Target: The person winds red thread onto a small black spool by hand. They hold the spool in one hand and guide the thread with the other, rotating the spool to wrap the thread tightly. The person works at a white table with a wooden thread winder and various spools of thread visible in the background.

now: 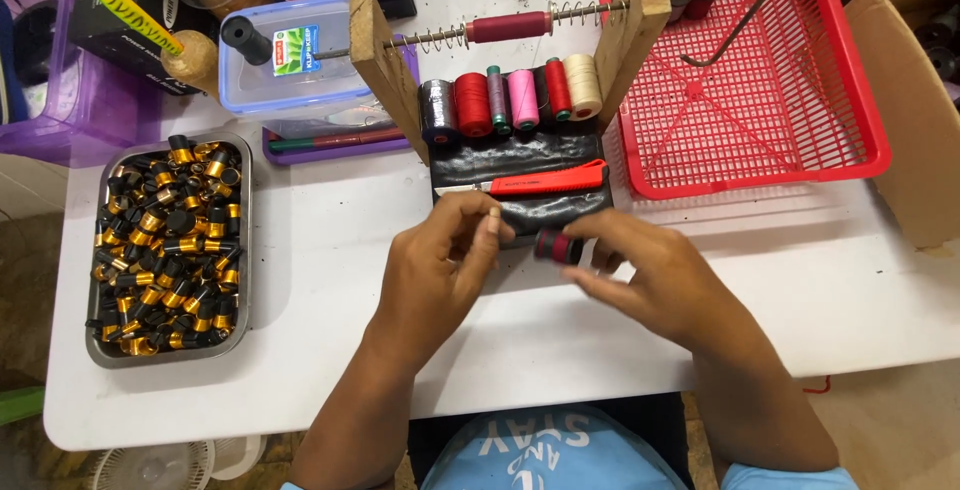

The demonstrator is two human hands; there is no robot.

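I see a white table (pixel 330 250) under everything. At 1 o'clock sits a red basket (pixel 800 140); at 9 o'clock a metal tray (pixel 242 250) of black and gold rings. At 12 o'clock, a wooden rack (pixel 385 75) with 6 thread spools (pixel 510 100) crowds my hands. My right hand (pixel 655 275) pinches a small red and black cylinder (pixel 556 245); my left hand (pixel 440 260) has its fingers pinched, on what I cannot tell.

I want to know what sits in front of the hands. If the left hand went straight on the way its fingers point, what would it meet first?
The left hand points up and right, so probably the black pad with the red utility knife just beyond; height above the pad is unclear.
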